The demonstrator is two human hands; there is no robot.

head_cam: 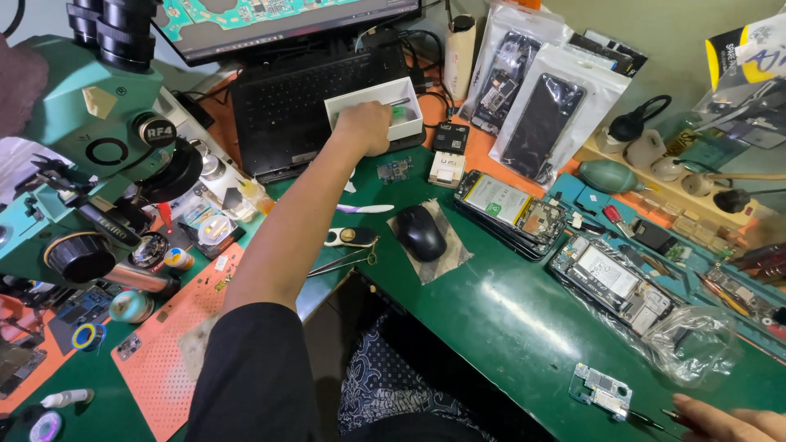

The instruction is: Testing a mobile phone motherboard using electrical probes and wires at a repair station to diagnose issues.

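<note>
— What do you have on the feed, biggest first?

— I see a green bench and a microscope on my left. In front of me a laptop carries a white box on its keys. Two opened phones lie to the right, with a mouse near the middle.

— And the hands?

— My left hand is stretched out into the white box, fingers curled down inside it. My right hand rests at the lower right edge, beside a small circuit board.

— How far along?

— I'd judge midway: the phones are stripped, the board is out, nothing reassembled.

— Anything unclear?

— Whatever the left fingers grip is hidden, so I cannot tell if they hold anything. The right hand is cut off by the frame; a thin dark tool lies by it, grip unclear.
</note>
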